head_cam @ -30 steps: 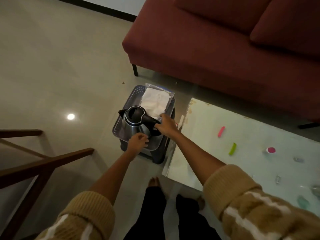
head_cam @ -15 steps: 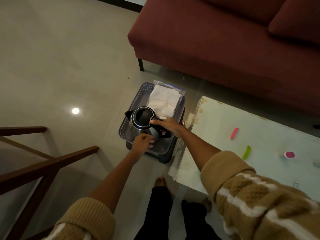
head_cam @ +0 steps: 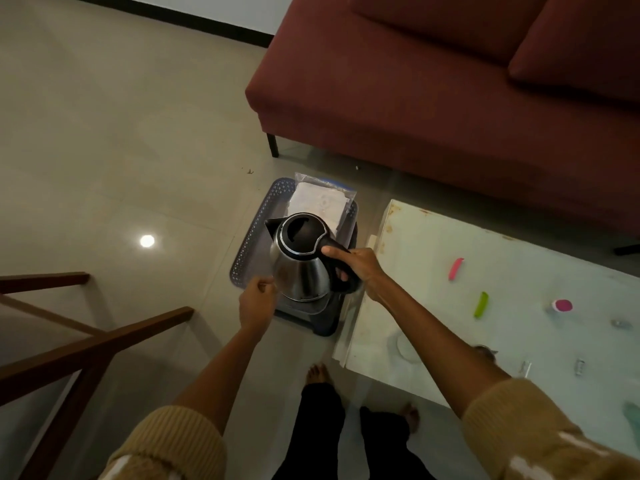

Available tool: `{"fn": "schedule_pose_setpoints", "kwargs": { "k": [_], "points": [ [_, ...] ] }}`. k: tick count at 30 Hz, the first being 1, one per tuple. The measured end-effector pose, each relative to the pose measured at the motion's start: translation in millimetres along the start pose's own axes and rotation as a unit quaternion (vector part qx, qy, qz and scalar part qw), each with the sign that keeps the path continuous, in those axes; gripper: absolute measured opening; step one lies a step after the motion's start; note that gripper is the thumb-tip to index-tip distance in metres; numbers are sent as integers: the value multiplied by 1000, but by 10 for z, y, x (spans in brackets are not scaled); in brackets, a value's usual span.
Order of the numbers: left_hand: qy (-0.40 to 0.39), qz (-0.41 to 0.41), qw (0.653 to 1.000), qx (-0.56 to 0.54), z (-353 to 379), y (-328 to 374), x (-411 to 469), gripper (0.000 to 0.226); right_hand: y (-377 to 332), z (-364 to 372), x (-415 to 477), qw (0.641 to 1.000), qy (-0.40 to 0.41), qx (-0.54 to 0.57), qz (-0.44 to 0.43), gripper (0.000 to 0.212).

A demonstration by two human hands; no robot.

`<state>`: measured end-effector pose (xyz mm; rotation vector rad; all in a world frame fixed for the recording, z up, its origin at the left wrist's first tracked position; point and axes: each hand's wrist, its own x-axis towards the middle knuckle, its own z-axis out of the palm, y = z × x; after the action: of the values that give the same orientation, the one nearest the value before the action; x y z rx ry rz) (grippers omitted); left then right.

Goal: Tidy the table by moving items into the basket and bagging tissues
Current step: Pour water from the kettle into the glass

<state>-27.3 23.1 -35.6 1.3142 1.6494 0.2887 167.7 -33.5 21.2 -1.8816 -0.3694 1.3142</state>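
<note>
Right hand: right hand (head_cam: 358, 268) wrapped around the black handle of the stainless-steel electric kettle (head_cam: 300, 261), thumb lying along the handle's top.
Left hand: left hand (head_cam: 257, 301) at the kettle's lower left side, fingers curled loosely; contact with the steel wall cannot be told.
Kettle: upright over the near end of the grey perforated plastic basket (head_cam: 246, 251), spout pointing left, black lid closed; whether its base rests on the basket floor cannot be told.
Basket: on the tiled floor (head_cam: 121, 140), just beside the left end of the pale glass-topped bench (head_cam: 433, 271).
Bagged tissues: clear zip bag holding white tissues (head_cam: 320, 200) at the basket's far end, behind the kettle.
Bench top: pink oblong clip (head_cam: 455, 268), green oblong clip (head_cam: 481, 304) and small round pink-topped cap (head_cam: 561, 305), well apart from each other.
Surroundings: dark red fabric sofa (head_cam: 433, 98) beyond the bench; brown wooden frame (head_cam: 69, 344) at the left.
</note>
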Motion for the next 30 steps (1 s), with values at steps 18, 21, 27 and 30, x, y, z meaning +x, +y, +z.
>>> {"fn": "schedule_pose_setpoints", "kwargs": {
  "k": [18,21,27,30],
  "points": [
    [-146,155,975,58,1282,226,-1339,17,952,-2313,-1802,993,89,-6,-75,29],
    [-150,164,970,100,1548,188,-1534,17,1278,-2522,-1950,994,91,-17,-61,29],
    [-207,197,939,193,1904,30,-1554,39,1820,-2710,-2059,991,116,-32,-53,26],
    [-221,219,915,258,2037,-82,-1437,51,2075,-2680,-2035,987,142,-39,-61,31]
  ]
}}
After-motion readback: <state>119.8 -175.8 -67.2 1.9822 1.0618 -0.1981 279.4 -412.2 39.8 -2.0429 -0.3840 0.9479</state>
